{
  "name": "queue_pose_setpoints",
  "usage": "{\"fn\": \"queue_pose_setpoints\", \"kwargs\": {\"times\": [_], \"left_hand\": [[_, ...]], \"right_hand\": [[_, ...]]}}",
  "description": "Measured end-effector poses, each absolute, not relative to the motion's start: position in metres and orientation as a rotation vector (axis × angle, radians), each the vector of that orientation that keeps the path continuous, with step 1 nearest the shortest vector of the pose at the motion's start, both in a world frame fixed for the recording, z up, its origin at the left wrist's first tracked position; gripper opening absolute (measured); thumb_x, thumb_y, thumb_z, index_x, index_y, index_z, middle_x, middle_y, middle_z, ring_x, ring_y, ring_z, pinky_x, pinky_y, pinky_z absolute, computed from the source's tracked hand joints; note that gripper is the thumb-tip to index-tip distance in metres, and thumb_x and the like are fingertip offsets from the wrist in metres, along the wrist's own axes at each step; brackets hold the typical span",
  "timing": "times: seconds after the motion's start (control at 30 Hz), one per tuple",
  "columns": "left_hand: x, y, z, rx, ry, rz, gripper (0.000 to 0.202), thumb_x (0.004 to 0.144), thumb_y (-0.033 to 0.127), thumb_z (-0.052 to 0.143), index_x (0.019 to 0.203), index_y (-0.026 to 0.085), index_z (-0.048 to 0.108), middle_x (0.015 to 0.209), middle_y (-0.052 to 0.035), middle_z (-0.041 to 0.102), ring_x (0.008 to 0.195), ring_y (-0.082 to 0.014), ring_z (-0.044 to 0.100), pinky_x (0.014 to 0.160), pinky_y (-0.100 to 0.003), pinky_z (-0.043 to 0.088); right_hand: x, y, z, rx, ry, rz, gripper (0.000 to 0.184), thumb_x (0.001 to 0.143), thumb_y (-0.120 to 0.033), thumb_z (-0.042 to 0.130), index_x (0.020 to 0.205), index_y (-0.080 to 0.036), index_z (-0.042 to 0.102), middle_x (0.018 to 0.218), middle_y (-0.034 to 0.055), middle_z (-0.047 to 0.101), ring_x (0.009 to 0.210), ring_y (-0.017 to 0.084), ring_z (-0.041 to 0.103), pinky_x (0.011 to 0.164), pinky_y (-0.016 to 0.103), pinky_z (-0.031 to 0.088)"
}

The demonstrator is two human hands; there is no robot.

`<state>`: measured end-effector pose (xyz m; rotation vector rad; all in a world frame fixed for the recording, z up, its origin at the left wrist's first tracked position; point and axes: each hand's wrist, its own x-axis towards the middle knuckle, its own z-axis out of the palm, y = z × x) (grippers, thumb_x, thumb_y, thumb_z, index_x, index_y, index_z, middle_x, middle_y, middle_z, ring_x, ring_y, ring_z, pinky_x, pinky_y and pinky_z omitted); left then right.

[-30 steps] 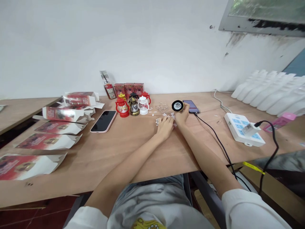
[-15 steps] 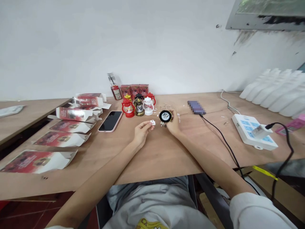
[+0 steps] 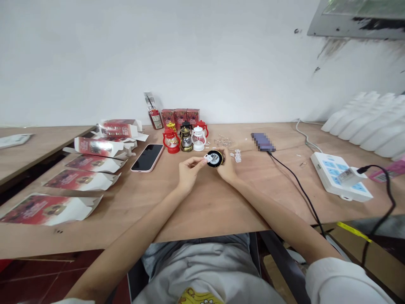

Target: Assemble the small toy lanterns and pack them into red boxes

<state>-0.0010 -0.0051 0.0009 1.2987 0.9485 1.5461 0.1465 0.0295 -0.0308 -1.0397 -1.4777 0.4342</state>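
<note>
My right hand grips a small round black piece with a gold rim, held just above the wooden table. My left hand pinches a small white part and holds it against the left edge of that round piece. Both hands meet near the middle of the table. Small white bits lie just right of my hands. Three toy lanterns, red, black and gold and white, stand behind the hands.
A pink-cased phone lies left of the lanterns. Flattened red and white cartons spread along the left. Small red boxes stand at the wall. A second phone with a black cable, a white power strip and white bottles are right.
My left hand picked a white part from the table. Both hands drew back toward me and came together, so the white part now touches the round piece in my right hand.
</note>
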Motion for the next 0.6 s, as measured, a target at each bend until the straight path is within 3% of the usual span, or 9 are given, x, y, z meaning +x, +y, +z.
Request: {"fn": "queue_pose_setpoints", "kwargs": {"times": [0.17, 0.6], "left_hand": [[-0.0009, -0.0060, -0.0028, 1.452, 1.033, 1.530, 0.016, 0.063, 0.033, 0.076, 0.068, 0.018, 0.073, 0.066, 0.0004, 0.068, 0.055, -0.0088, 0.046, 0.056, -0.024, 0.036], [0.0015, -0.0115, -0.0012, 1.558, 1.013, 1.601, 0.010, 0.068, 0.031, 0.073, 0.068, 0.021, 0.073, 0.066, 0.0012, 0.065, 0.061, -0.0109, 0.045, 0.064, -0.026, 0.038]], "right_hand": [[0.1460, 0.0278, -0.0321, -1.035, -1.526, 0.420, 0.040, 0.062, -0.014, 0.064, 0.099, -0.023, 0.052, 0.098, 0.0045, 0.066, 0.093, 0.022, 0.061, 0.081, 0.037, 0.048], [0.1432, 0.0265, -0.0312, -0.990, -1.598, 0.397, 0.036, 0.066, -0.016, 0.063, 0.099, -0.024, 0.052, 0.101, 0.0052, 0.065, 0.095, 0.022, 0.061, 0.083, 0.038, 0.048]]}}
